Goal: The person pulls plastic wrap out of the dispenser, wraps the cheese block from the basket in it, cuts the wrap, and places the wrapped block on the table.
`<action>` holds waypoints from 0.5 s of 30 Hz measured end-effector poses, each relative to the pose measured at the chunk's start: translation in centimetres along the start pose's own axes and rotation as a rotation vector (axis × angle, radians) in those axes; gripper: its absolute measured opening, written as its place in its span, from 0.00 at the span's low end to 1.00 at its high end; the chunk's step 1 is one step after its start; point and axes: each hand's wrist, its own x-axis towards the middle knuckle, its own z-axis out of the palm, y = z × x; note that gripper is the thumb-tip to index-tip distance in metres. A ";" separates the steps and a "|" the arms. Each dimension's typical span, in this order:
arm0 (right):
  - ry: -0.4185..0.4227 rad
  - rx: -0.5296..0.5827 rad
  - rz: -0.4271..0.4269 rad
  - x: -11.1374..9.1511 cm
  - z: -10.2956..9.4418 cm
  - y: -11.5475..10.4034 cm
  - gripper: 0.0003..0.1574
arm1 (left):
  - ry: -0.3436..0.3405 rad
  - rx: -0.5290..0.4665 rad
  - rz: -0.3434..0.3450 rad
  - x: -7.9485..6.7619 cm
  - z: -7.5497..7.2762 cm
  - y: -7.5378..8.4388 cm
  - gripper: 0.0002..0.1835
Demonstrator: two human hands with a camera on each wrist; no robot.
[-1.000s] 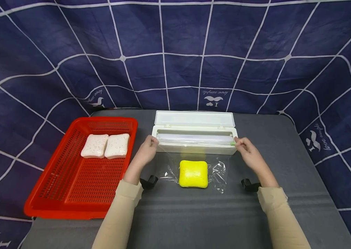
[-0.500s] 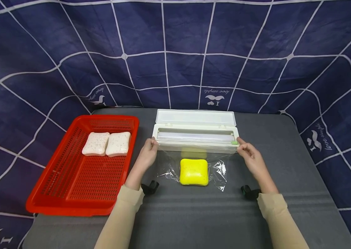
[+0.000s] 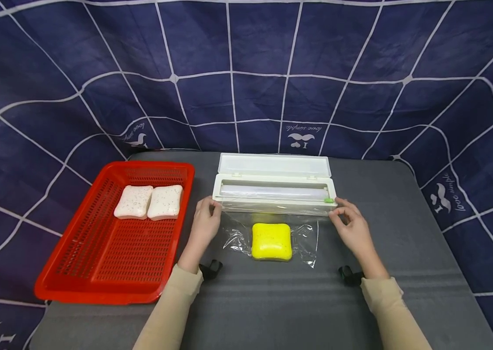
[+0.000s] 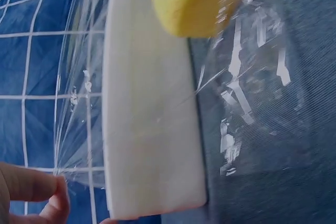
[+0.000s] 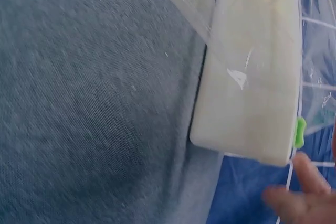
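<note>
My left hand (image 3: pixel 206 223) is at the left front corner of a white cling film box (image 3: pixel 274 181), its lid tipped back. In the left wrist view, thumb and finger pinch the gathered edge of clear cling film (image 4: pixel 79 93). My right hand (image 3: pixel 353 228) is at the box's right corner, beside a green slide cutter (image 3: pixel 329 200); thumb and finger pinch the film there, though the right wrist view cuts off the fingertips. A yellow, rounded, slice-shaped block (image 3: pixel 271 241) lies in front of the box, with crinkled film spreading out on both sides of it.
At the left stands a red slotted basket (image 3: pixel 128 295) with two white speckled bread-like slices (image 3: pixel 134 201) in it. Everything rests on a grey-covered table (image 3: pixel 281 311). A dark blue checked cloth (image 3: pixel 255 53) hangs behind and at both sides.
Both hands have shifted slightly towards me, bringing the film edge from the box's top opening to its front edge. The green cutter stays near the right end. Basket and yellow block look unmoved.
</note>
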 end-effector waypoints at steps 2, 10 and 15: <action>0.050 -0.048 -0.025 -0.2 0.4 0.0 0.12 | 0.042 -0.004 0.014 -0.3 0.4 -0.3 0.10; 0.155 -0.104 0.021 -1.4 1.9 0.2 0.11 | 0.144 -0.018 0.039 -2.9 1.7 -0.7 0.19; 0.126 -0.092 0.081 -2.0 2.3 0.2 0.19 | 0.203 0.014 0.087 -5.7 2.4 -0.4 0.17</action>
